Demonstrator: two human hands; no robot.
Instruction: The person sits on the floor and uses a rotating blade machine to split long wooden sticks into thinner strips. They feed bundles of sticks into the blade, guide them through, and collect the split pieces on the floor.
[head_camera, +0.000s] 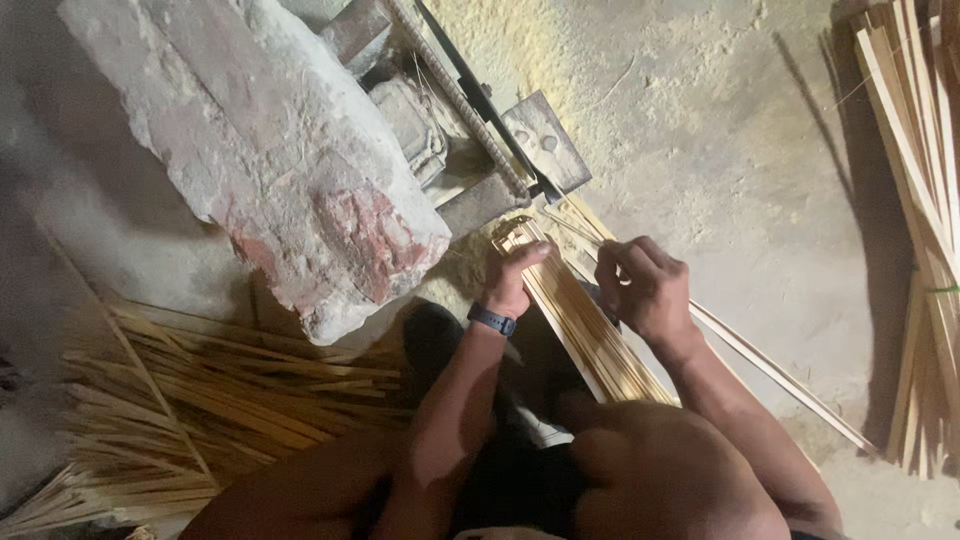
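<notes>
- The left hand (512, 280) lies on top of a bundle of thin bamboo strips (585, 330), fingers stretched flat toward 1 o'clock and pressing on the bundle's far end — not curled around it.
- A dark wristband (492, 319) circles the left wrist.
- The right hand (645, 290) sits just beside the bundle at its 3 o'clock side, fingers drawn together; thumb and forefinger pinch a single thin strip (780, 375) that runs out from the hand toward 4 o'clock across the floor.
- The bundle runs diagonally from 11 o'clock down to 5 o'clock, between the two forearms, its near end hidden behind the person's knee.
- At 12 o'clock from the hands stands a metal device (480, 150) with a threaded rod (455, 95) and a flat plate; the bundle's far end comes right up to it.
- A big, rough block of masonry (270, 150), grey with red patches, lies at 10 o'clock, touching the device.
- A loose heap of strips (200, 420) spreads at 8 o'clock, well apart from the hands.
- More long strips (925, 230) lean along the frame's edge at 3 o'clock.
- Pale sawdust (640, 80) dusts the floor beyond the device — toward 1 o'clock.
</notes>
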